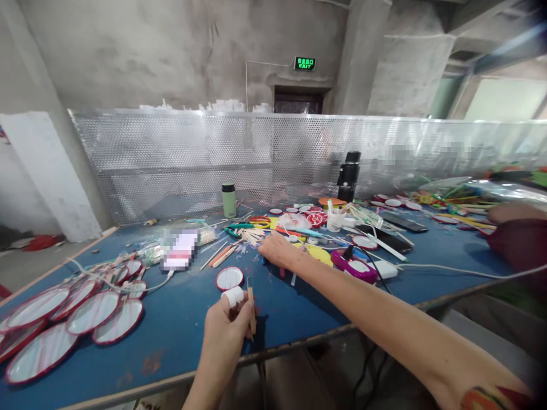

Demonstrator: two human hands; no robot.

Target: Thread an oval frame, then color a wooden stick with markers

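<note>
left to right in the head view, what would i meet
Overlapping red-rimmed white round discs, rectangular phone with lit screen, left hand holding slim tan-handled tool, right hand, tall black cylindrical bottle

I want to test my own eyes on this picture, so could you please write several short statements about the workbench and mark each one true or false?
1. The left hand holds a slim wood-coloured tool. True.
2. A green tumbler stands upright in front of the perforated metal screen. True.
3. The green tumbler has no lid. False: a dark lid is on it.
4. A white cable is plugged into the phone. True.
5. The right hand is gripping the green tumbler. False: it is beside the loose wooden sticks, apart from the tumbler.
</note>
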